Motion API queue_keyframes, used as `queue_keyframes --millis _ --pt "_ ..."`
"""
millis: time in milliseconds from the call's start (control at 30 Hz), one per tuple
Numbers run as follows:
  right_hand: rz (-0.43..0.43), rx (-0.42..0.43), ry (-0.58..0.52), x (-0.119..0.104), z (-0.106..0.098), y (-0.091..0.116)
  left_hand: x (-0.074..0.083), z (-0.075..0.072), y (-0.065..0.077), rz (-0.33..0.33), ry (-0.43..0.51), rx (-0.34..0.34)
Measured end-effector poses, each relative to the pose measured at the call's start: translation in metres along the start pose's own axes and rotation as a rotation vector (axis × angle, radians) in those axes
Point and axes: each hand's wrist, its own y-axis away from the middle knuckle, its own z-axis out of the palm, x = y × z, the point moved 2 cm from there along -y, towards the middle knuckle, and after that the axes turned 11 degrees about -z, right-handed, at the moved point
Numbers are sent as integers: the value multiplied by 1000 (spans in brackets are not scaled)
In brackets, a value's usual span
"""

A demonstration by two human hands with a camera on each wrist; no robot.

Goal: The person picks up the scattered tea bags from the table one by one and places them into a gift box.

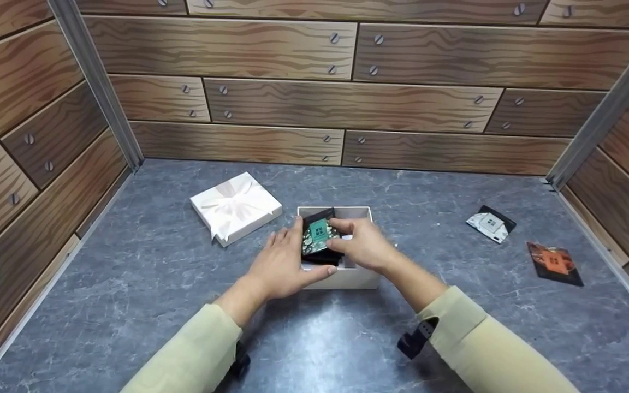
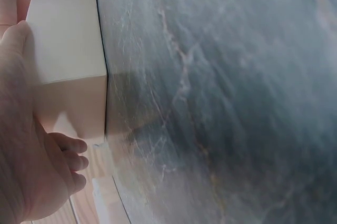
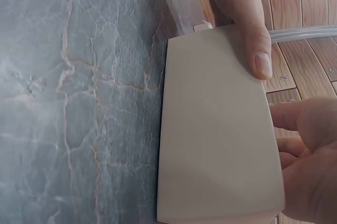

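Observation:
An open white box (image 1: 362,279) stands on the table, with dark packets inside. My right hand (image 1: 366,245) reaches over its right side and pinches the right edge of a flat packet (image 1: 319,232) with a green label and floral print. That packet lies tilted at the box's left half, above other black packets. Along the left wall rests my left hand (image 1: 282,265), fingers extended and thumb laid on the front rim. In the left wrist view, the left hand (image 2: 31,150) bears against the box's corner. The right wrist view shows the right hand's fingers (image 3: 310,169) behind the rim.
A white lid (image 1: 236,207) with a ribbon bow lies left of the box. Off to the right are a packet with a white marbled print (image 1: 491,224) and a dark packet with an orange label (image 1: 555,264). Wood-patterned walls (image 1: 271,103) enclose the table.

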Motion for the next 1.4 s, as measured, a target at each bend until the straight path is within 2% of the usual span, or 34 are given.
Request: queue_keyframes --millis 367,700,833,1000,1200,1400 --pt "-7 -68 -69 -2 -1 6 0 1 0 -16 -8 -14" --pt "-43 -59 -69 -2 -9 9 -1 1 -1 -19 -9 -18" --pt "-31 -58 -70 -3 -13 10 -1 1 -2 -18 0 -15" --pt "-14 -59 -106 -2 -14 11 0 2 -2 -12 7 -3" --pt "-31 -64 -142 -2 -17 13 1 1 -1 -9 -2 -3" --pt "-34 -49 -157 -6 -30 17 1 0 -1 -21 -9 -13"
